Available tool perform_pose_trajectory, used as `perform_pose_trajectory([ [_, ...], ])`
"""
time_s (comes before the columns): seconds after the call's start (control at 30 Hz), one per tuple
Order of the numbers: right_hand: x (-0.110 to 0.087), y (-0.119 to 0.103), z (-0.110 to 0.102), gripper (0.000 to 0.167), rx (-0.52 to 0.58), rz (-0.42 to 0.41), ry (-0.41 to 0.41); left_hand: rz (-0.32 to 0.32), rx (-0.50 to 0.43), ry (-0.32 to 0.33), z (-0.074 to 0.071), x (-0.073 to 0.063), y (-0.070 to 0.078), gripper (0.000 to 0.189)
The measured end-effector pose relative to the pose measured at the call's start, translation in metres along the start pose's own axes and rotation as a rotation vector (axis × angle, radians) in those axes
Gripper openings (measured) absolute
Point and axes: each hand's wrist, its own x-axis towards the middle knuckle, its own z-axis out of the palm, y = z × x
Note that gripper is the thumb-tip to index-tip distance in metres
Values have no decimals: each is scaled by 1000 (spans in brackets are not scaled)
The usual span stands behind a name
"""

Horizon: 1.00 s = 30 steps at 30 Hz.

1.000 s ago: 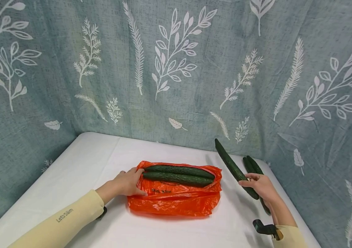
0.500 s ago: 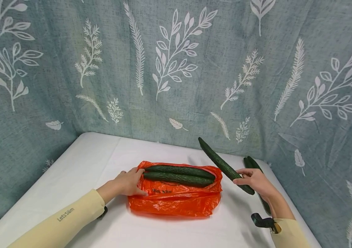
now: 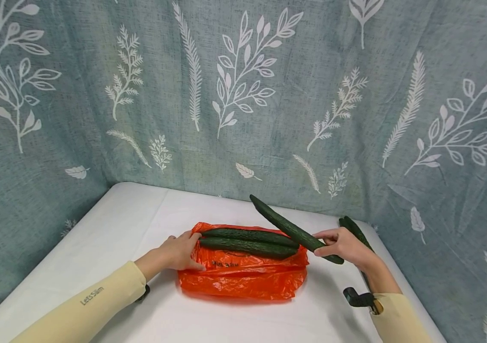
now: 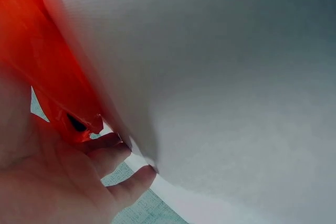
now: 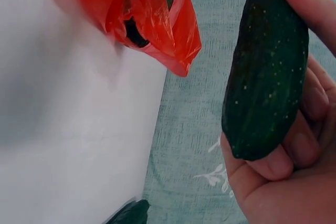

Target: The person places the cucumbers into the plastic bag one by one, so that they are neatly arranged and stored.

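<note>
A person's right hand (image 3: 346, 245) holds a dark green cucumber (image 3: 283, 224) aloft at a slant, its grip pinching near the lower end, close to the right side of an orange-red plastic bag (image 3: 243, 286). The left hand (image 3: 179, 252) rests at the bag's left end, its grip spread. Two cucumbers (image 3: 247, 245) lie side by side inside; more cucumbers (image 3: 358, 234) lie along the white bench's (image 3: 140, 209) right edge.

We wore pale yellow sleeves (image 3: 114, 278), dark "Let'sSlim" print (image 3: 92, 295) on the left, black wrist cams (image 3: 358, 298), the right one elbow-shaped.
</note>
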Motion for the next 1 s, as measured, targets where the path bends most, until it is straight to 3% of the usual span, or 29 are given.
perform_pose_trajectory([
  [0.23,10,-9,6,52,-51,-85,-120,2,1,1,1,1,-1,105],
  [0.77,30,-42,28,44,-168,-176,-330,7,8,-5,1,4,-3,106],
  [1.0,37,-56,40,42,-170,-210,-410,2,9,-6,2,4,-2,106],
])
